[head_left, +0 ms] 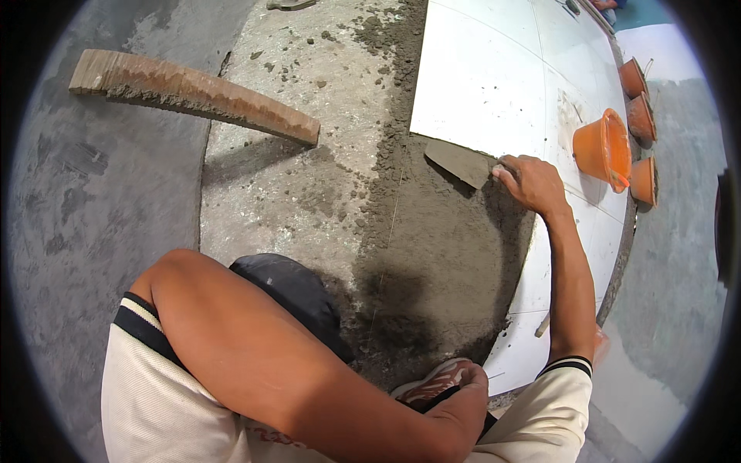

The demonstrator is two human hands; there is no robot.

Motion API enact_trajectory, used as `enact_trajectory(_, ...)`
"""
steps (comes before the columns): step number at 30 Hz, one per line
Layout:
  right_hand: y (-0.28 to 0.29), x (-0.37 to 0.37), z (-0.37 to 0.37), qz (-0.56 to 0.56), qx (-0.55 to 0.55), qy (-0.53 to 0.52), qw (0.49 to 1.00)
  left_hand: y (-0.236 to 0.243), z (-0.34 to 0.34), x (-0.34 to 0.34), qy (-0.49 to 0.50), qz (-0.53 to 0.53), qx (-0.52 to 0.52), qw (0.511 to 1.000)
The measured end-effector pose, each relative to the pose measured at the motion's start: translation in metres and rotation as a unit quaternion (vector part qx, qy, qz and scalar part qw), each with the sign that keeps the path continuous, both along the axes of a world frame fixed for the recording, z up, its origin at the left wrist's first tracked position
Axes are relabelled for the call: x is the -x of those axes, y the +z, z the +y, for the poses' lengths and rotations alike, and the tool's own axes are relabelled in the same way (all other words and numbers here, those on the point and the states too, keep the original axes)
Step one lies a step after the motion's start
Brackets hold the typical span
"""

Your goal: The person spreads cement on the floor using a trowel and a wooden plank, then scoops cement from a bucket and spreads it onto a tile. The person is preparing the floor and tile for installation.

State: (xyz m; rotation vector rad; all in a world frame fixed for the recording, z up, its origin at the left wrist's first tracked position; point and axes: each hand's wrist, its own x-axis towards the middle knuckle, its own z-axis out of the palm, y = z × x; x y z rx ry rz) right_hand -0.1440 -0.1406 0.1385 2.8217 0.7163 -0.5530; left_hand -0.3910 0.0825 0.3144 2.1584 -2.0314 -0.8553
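Note:
My right hand (pixel 532 182) is closed around the handle of a steel trowel (pixel 460 160). The trowel's blade lies flat on the wet grey mortar bed (pixel 436 255), right at the near edge of a large white tile (pixel 478 77). My left arm crosses the bottom of the picture. My left hand (pixel 465 395) rests beside a patterned sandal (pixel 429 383), its fingers curled out of sight. My dark-clothed knee (pixel 297 297) is bent over the mortar's near edge.
A long wooden straightedge (pixel 193 92) caked with mortar lies on the concrete at upper left. Several orange buckets (pixel 606 147) stand on and beside the laid white tiles at right. A thin string (pixel 390 224) runs across the mortar. A small stick (pixel 543 326) lies on a near tile.

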Motion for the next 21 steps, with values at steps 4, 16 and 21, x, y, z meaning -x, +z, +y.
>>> enact_trajectory(4, 0.001, -0.004, -0.057, -0.011, 0.009, -0.012, 1.0, 0.002, -0.005, -0.004, -0.014, -0.012, -0.018, 1.0)
enact_trajectory(16, -0.016, 0.098, -0.169, -0.061, -0.087, -0.185, 0.977, 0.011, -0.005, -0.004, 0.004, -0.018, 0.012, 1.0)
enact_trajectory(21, -0.059, 0.165, -0.049, -0.073, -0.129, -0.239, 0.96, 0.004, -0.015, 0.011, -0.011, 0.023, 0.007, 1.0)
